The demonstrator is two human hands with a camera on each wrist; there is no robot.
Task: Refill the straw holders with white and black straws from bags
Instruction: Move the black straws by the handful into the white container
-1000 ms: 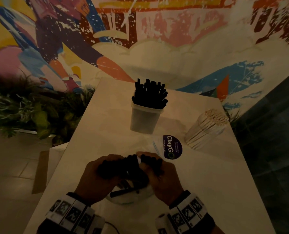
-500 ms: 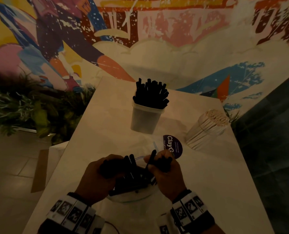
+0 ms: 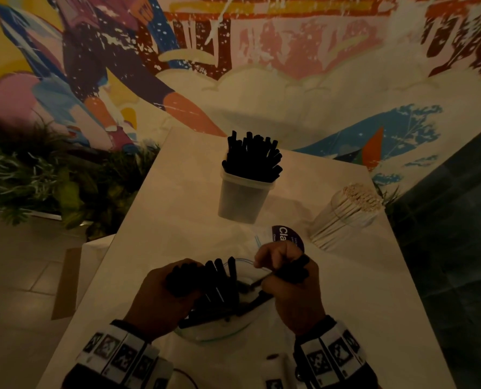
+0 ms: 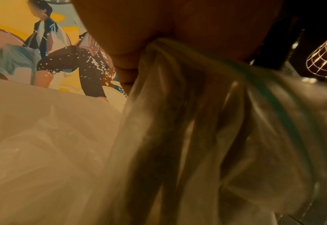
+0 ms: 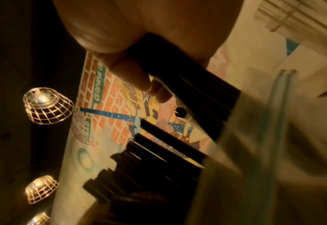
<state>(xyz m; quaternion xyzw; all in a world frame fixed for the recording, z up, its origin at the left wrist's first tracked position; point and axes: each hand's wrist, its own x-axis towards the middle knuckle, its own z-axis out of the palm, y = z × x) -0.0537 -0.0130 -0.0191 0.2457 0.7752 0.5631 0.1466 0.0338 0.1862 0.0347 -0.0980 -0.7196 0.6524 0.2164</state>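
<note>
A clear plastic bag [image 3: 219, 331] of black straws [image 3: 219, 287] lies on the white table [image 3: 346, 318] near me. My left hand [image 3: 174, 282] grips one bunch of them through the bag [image 4: 197, 137]. My right hand [image 3: 285, 272] holds a smaller bunch of black straws [image 5: 187, 85], drawn away to the right of the bag's mouth [image 5: 274, 152]. Farther back a translucent holder [image 3: 243, 197] stands filled with black straws [image 3: 252, 157]. White straws [image 3: 349, 211] stand packed in a clear container at the right.
A purple round label [image 3: 284, 235] lies on the table just beyond my right hand. Plants [image 3: 51, 178] line the floor to the left, and a painted wall [image 3: 261, 66] rises behind the table. The table edge drops off close at the right.
My right hand has pulled apart from the left and moved right and slightly away, taking a small bunch of black straws with it. The left hand stays on the bag.
</note>
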